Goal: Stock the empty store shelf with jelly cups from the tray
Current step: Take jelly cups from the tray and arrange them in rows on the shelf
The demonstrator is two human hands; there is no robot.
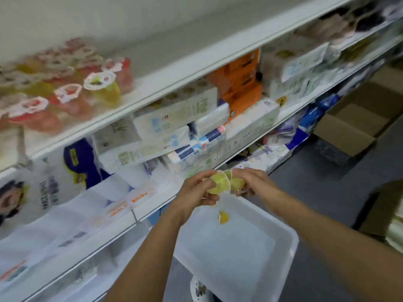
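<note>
My left hand [197,189] grips a yellow jelly cup [219,184], its base turned toward me. Right beside it, my right hand [254,182] holds a second yellow jelly cup [236,183]; the two cups touch above the far edge of the white tray [281,253]. One small yellow jelly cup [222,217] lies in the tray near its far side. Several red and yellow jelly cups [65,92] stand on the white upper shelf [165,83] at the left, blurred by motion.
Lower shelves hold tissue packs [165,131] and an orange box [242,83]. Open cardboard boxes [353,125] sit on the dark floor at the right. Another jelly cup [199,288] peeks out under the tray's near edge.
</note>
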